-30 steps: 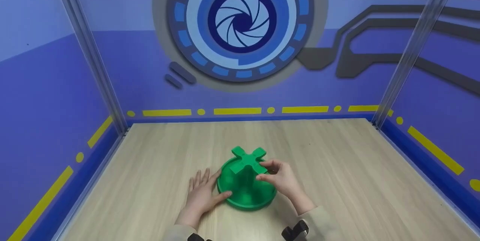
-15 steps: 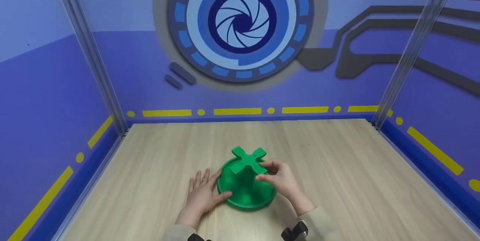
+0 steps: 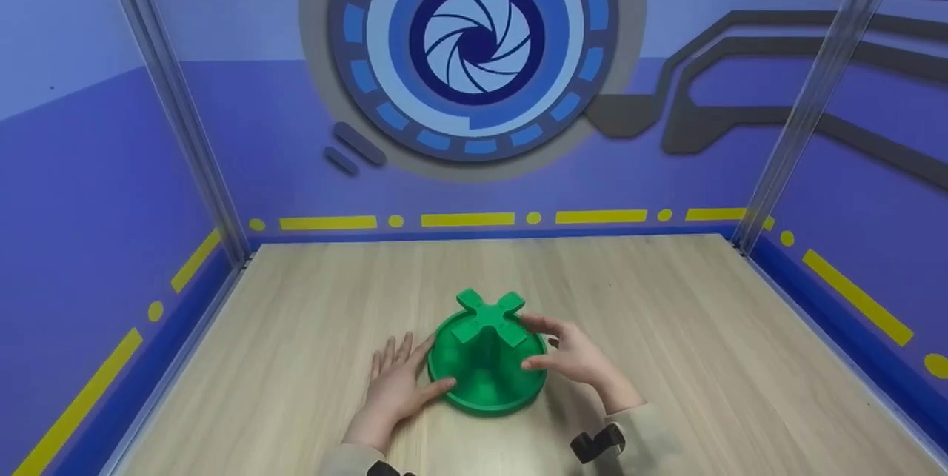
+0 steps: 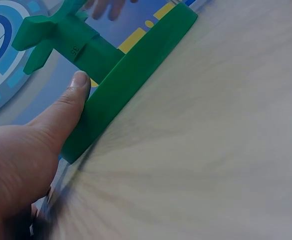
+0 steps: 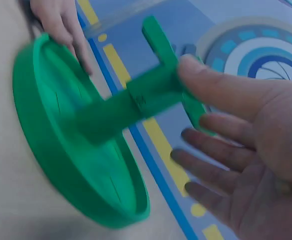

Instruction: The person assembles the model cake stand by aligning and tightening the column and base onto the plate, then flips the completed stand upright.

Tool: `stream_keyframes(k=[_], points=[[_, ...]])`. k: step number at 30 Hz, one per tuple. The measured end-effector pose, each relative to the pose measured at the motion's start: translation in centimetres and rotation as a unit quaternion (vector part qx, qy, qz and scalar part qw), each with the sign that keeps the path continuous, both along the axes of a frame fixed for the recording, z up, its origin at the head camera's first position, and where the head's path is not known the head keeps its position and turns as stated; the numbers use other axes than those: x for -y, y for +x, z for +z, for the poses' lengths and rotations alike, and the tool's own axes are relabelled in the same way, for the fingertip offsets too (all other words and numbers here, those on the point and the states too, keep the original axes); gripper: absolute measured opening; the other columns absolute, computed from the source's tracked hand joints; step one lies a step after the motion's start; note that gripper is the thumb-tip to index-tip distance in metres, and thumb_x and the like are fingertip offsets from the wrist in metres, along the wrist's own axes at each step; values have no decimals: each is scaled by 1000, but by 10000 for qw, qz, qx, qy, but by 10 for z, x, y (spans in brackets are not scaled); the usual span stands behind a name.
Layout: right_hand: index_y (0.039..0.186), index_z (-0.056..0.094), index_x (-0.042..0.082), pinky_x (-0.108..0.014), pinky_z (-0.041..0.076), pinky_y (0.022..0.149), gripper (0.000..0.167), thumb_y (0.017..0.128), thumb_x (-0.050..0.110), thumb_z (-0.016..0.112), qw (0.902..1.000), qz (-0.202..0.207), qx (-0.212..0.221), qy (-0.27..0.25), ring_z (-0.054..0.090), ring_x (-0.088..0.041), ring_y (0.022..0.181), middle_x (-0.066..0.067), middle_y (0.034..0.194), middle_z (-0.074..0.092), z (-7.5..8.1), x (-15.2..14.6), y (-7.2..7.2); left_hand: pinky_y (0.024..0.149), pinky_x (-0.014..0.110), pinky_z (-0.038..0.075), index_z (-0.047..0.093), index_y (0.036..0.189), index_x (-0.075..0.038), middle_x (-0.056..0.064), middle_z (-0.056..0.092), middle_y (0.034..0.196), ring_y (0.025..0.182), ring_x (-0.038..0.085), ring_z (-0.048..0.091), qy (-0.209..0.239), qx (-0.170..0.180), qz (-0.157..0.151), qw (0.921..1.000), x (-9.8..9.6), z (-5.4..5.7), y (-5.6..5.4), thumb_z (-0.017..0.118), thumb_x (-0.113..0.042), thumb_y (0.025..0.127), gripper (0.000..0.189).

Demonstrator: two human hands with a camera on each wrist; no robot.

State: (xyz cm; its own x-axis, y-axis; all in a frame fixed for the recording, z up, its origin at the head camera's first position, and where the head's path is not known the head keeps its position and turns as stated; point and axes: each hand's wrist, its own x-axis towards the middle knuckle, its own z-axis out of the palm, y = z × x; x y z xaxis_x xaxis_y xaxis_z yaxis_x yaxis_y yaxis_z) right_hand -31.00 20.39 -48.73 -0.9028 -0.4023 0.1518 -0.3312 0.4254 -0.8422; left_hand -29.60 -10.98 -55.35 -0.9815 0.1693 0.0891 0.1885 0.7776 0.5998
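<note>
A green round base (image 3: 492, 408) with a raised rim stands on the table; from its middle rises a post (image 5: 108, 117) topped by a cross-shaped piece (image 3: 489, 320) with stubby arms. Small raised marks show on the post in both wrist views. At the base's left side lies my left hand (image 3: 396, 391), fingers straight and spread, the thumb (image 4: 78, 90) reaching over the rim. My right hand (image 3: 581, 357) is at the right of the cross, fingers and thumb apart with nothing between them. In the right wrist view its thumb (image 5: 200, 75) overlaps the cross top.
The light wood table (image 3: 326, 291) extends around the green piece. Blue printed walls (image 3: 259, 135) with yellow dashes enclose the back and sides, and metal posts (image 3: 807, 106) stand at the back corners.
The right hand has let go of one arm of the cross and drawn back to the right, its thumb and fingers spreading. Left hand and green piece stay in place.
</note>
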Motion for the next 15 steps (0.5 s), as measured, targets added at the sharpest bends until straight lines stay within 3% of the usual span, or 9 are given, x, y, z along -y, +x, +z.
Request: stream_keyframes(k=[8, 15], points=[[156, 39, -2, -67, 43, 112, 104, 70, 15, 96, 9955, -136, -65, 938, 38, -54, 146, -28, 159, 41, -14, -14, -3, 126, 71, 2, 40, 160, -20, 27, 25, 168, 157, 54, 10, 24, 39, 8, 10000, 0, 1, 0, 71, -68, 85, 94], [156, 31, -10, -67, 28, 121, 114, 64, 7, 96, 9947, 5, 29, 1029, 29, -56, 150, -34, 160, 34, -27, -21, -8, 125, 72, 2, 39, 160, -18, 28, 24, 168, 157, 55, 9, 3, 20, -16, 10000, -1, 2, -1, 70, -68, 85, 95]])
